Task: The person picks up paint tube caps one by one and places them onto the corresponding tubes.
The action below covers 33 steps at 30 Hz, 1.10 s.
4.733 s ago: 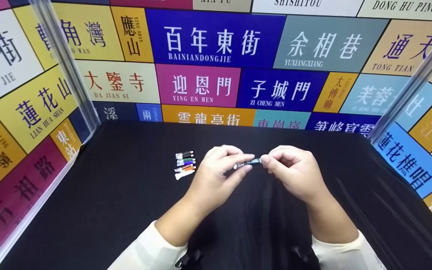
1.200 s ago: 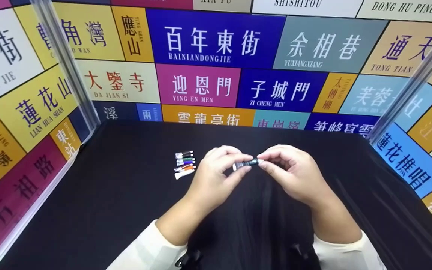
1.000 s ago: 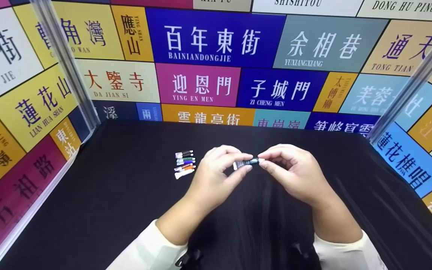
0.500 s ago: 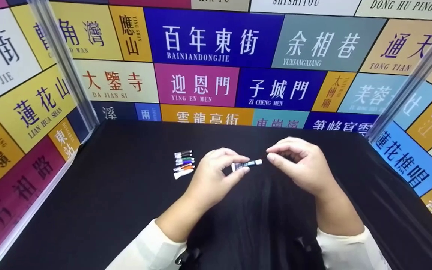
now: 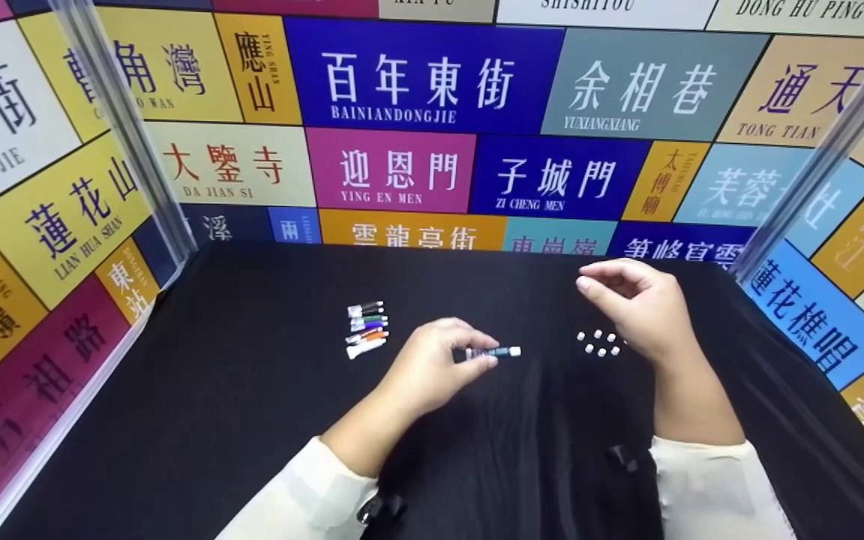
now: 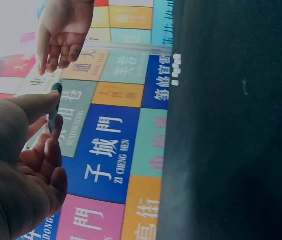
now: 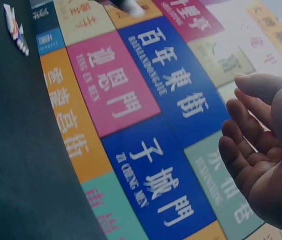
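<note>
My left hand (image 5: 443, 367) pinches a small paint tube (image 5: 503, 352) between thumb and fingers. The tube has a dark teal band and a white end that points right; the fingers cover part of its other end. Raised at the right, my right hand (image 5: 638, 307) has loosely bent fingers, and nothing shows between them in the right wrist view. Several small white caps (image 5: 598, 335) lie on the black cloth, just left of the right wrist in the head view. In the left wrist view the right hand (image 6: 67, 30) appears beyond the tube (image 6: 55, 107).
Several more small paint tubes (image 5: 367, 324), with black, green, purple, orange and white parts, lie in a column left of the left hand. Black cloth (image 5: 252, 420) covers the table. Walls with coloured lettered panels (image 5: 424, 75) stand behind and at both sides.
The right hand has let go of the tube's white end and moved up and right, uncovering the white caps. The left hand has lowered slightly, still holding the tube.
</note>
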Each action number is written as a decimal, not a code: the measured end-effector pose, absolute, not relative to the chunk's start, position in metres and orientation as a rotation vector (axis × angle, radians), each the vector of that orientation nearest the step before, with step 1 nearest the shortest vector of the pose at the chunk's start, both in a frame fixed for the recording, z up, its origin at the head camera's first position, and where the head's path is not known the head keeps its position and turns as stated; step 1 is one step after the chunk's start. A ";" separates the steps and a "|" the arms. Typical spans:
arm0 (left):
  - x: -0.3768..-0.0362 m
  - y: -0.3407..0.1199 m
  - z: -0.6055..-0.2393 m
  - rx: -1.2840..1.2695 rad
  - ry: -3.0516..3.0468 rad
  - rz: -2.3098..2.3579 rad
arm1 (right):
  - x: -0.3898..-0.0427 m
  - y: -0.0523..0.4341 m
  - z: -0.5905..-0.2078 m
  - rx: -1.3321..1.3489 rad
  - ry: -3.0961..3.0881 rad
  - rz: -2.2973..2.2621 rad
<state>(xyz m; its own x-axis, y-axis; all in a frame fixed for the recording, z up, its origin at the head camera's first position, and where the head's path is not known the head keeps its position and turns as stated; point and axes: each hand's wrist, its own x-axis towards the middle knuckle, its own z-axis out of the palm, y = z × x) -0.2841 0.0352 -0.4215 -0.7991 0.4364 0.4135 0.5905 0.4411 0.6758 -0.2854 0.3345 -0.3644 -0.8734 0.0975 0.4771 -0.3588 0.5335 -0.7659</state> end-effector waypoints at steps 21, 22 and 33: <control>-0.299 0.043 -0.462 -0.961 -2.723 -1.207 | -0.314 0.393 -0.399 -0.055 -2.338 1.366; -0.299 0.044 -0.463 -0.961 -2.741 -1.209 | -0.316 0.395 -0.401 -0.075 -2.341 1.376; -0.303 0.046 -0.473 -0.929 -2.813 -1.243 | -0.322 0.412 -0.417 -0.210 -2.357 1.520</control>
